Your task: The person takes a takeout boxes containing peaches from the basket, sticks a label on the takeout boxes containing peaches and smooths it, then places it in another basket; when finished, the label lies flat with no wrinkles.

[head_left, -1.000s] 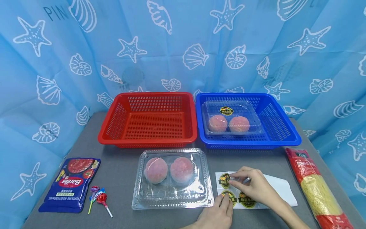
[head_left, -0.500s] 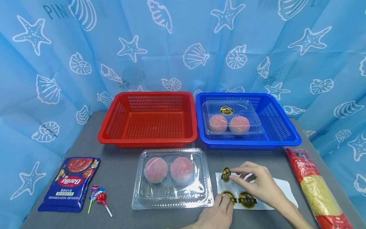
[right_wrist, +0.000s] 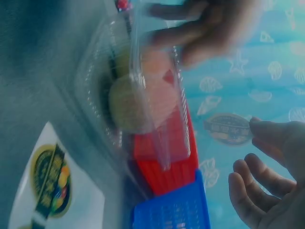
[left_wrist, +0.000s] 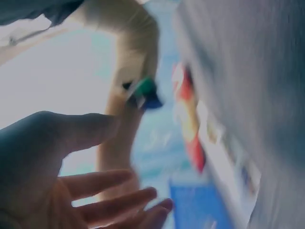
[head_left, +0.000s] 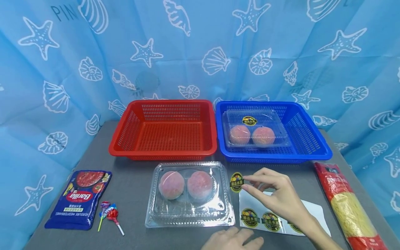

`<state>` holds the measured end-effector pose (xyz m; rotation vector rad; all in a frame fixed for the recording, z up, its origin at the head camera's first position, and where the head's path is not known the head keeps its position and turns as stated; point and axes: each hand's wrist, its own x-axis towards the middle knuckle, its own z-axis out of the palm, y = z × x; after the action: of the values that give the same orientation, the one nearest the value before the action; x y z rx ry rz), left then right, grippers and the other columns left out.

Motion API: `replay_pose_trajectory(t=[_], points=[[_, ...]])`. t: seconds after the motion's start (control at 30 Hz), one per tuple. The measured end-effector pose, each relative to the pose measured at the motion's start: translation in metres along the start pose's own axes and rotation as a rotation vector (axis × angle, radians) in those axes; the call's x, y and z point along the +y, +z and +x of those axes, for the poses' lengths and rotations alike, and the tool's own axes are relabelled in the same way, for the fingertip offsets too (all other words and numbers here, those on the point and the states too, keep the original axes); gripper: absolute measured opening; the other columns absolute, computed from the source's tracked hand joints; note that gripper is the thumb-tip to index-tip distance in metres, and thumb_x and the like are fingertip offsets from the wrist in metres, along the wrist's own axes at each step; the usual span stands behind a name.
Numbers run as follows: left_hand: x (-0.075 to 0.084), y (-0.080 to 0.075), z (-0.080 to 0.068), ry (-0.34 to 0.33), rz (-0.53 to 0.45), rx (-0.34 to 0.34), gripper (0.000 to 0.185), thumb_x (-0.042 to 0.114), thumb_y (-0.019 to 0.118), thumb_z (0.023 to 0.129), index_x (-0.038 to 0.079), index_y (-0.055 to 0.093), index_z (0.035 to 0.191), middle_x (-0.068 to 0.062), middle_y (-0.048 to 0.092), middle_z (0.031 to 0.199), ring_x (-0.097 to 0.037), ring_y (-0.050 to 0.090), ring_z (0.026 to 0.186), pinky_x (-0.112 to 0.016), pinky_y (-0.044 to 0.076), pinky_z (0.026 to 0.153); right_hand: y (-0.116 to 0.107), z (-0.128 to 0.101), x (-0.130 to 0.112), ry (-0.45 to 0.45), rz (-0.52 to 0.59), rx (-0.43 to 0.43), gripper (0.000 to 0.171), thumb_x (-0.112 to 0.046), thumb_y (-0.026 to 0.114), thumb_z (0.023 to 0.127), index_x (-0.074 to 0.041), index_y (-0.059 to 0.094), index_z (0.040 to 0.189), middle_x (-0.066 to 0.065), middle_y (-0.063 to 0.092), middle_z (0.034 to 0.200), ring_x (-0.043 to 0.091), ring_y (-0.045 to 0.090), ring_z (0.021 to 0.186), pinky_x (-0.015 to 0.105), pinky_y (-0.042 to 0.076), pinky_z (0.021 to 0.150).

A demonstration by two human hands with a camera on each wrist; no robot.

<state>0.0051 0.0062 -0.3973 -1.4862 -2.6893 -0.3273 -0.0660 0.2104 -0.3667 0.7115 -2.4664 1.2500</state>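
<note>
Between thumb and forefinger my right hand (head_left: 275,192) pinches an oval black-and-gold sticker (head_left: 236,182), held up just right of a clear clamshell box (head_left: 190,213). Two pink peaches (head_left: 200,185) show through that box's lid. In the right wrist view the sticker (right_wrist: 228,129) hangs by one edge from the fingertips. Below my right hand lies the white sticker sheet (head_left: 307,208), with several stickers left on it. My left hand (head_left: 232,239) is near the front edge, below the box, holding nothing; its fingers look relaxed in the left wrist view.
Behind the box stand a red basket (head_left: 162,153) and a blue basket (head_left: 307,139); the blue one holds another stickered box of peaches (head_left: 264,135). A blue sauce pouch (head_left: 78,199) and lollipops (head_left: 109,213) lie left, a noodle pack (head_left: 350,206) right.
My right hand has peeled the sticker off the sheet and carried it up and leftward toward the box. My left hand has let go of the sheet's corner and moved down.
</note>
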Motion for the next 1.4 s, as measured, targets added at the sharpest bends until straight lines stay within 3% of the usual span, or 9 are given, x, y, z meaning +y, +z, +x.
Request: replay_pose_trajectory(t=[0.1, 0.23, 0.3, 0.43, 0.53, 0.67, 0.87, 1.03, 1.4], points=[[-0.018, -0.031, -0.019, -0.054, -0.086, 0.055, 0.051, 0.058, 0.053, 0.101, 0.029, 0.059, 0.143, 0.009, 0.066, 0.132, -0.005, 0.065, 0.113, -0.019, 0.057, 0.085, 0.004, 0.006, -0.004, -0.036, 0.022, -0.001, 0.027, 0.0, 0.084, 0.079, -0.014, 0.081, 0.102, -0.01, 0.069, 0.084, -0.001, 0.064, 0.074, 0.018, 0.056, 0.062], [-0.049, -0.057, -0.048, -0.292, -0.349, 0.03, 0.055, 0.061, 0.061, 0.095, 0.03, 0.059, 0.141, 0.013, 0.063, 0.133, -0.007, 0.06, 0.12, -0.034, 0.058, 0.095, 0.011, 0.013, -0.01, -0.049, 0.051, -0.016, 0.026, -0.001, 0.084, 0.08, -0.015, 0.081, 0.102, -0.01, 0.069, 0.084, 0.0, 0.064, 0.075, 0.019, 0.057, 0.062], [-0.064, -0.061, -0.065, -0.431, -0.413, 0.07, 0.061, 0.062, 0.069, 0.089, 0.03, 0.06, 0.139, 0.014, 0.059, 0.134, -0.008, 0.057, 0.121, -0.042, 0.058, 0.096, 0.016, 0.016, -0.012, -0.065, 0.074, -0.02, 0.026, -0.001, 0.084, 0.08, -0.014, 0.081, 0.101, -0.009, 0.069, 0.083, 0.0, 0.064, 0.075, 0.019, 0.057, 0.062], [-0.095, -0.059, -0.096, -0.629, -0.391, 0.136, 0.092, 0.064, 0.083, 0.073, 0.028, 0.049, 0.15, 0.003, 0.044, 0.152, -0.024, 0.045, 0.138, -0.062, 0.052, 0.102, 0.028, 0.024, -0.016, -0.114, 0.13, -0.023, 0.024, 0.0, 0.084, 0.079, -0.011, 0.081, 0.1, -0.005, 0.069, 0.081, 0.002, 0.064, 0.074, 0.02, 0.057, 0.062], [-0.115, -0.053, -0.109, -0.693, -0.378, 0.136, 0.112, 0.064, 0.088, 0.067, 0.023, 0.037, 0.159, -0.011, 0.028, 0.164, -0.041, 0.031, 0.148, -0.072, 0.046, 0.103, 0.039, 0.029, -0.019, -0.13, 0.167, -0.037, 0.023, -0.003, 0.085, 0.079, -0.008, 0.081, 0.101, -0.003, 0.07, 0.081, 0.004, 0.064, 0.075, 0.022, 0.057, 0.063], [-0.132, -0.043, -0.117, -0.731, -0.459, 0.068, 0.124, 0.066, 0.086, 0.068, 0.02, 0.023, 0.164, -0.018, 0.009, 0.17, -0.05, 0.017, 0.153, -0.077, 0.04, 0.105, 0.057, 0.037, -0.023, -0.154, 0.212, -0.068, 0.02, -0.006, 0.083, 0.082, -0.006, 0.081, 0.102, -0.002, 0.07, 0.082, 0.008, 0.063, 0.075, 0.024, 0.055, 0.063], [-0.136, -0.03, -0.119, -0.738, -0.54, 0.0, 0.134, 0.068, 0.084, 0.069, 0.026, 0.001, 0.166, -0.019, -0.005, 0.173, -0.053, 0.027, 0.151, -0.074, 0.038, 0.109, 0.081, 0.046, -0.029, -0.164, 0.244, -0.093, 0.019, -0.008, 0.084, 0.082, -0.01, 0.082, 0.101, -0.004, 0.072, 0.085, 0.012, 0.065, 0.08, 0.022, 0.053, 0.068], [-0.135, -0.03, -0.118, -0.726, -0.528, 0.01, 0.135, 0.068, 0.084, 0.069, 0.025, 0.0, 0.166, -0.019, -0.006, 0.173, -0.054, 0.03, 0.15, -0.073, 0.04, 0.108, 0.094, 0.048, -0.031, -0.18, 0.152, -0.078, 0.02, -0.012, 0.087, 0.079, -0.014, 0.083, 0.098, -0.005, 0.076, 0.093, 0.009, 0.064, 0.09, 0.026, 0.051, 0.081], [-0.135, -0.03, -0.118, -0.74, -0.552, 0.0, 0.134, 0.067, 0.084, 0.07, 0.026, 0.0, 0.166, -0.018, -0.008, 0.173, -0.054, 0.028, 0.15, -0.076, 0.04, 0.106, 0.096, 0.042, -0.028, -0.062, -0.005, -0.122, 0.023, -0.024, 0.09, 0.076, -0.018, 0.083, 0.097, -0.008, 0.07, 0.089, 0.004, 0.052, 0.094, 0.026, 0.047, 0.083]])
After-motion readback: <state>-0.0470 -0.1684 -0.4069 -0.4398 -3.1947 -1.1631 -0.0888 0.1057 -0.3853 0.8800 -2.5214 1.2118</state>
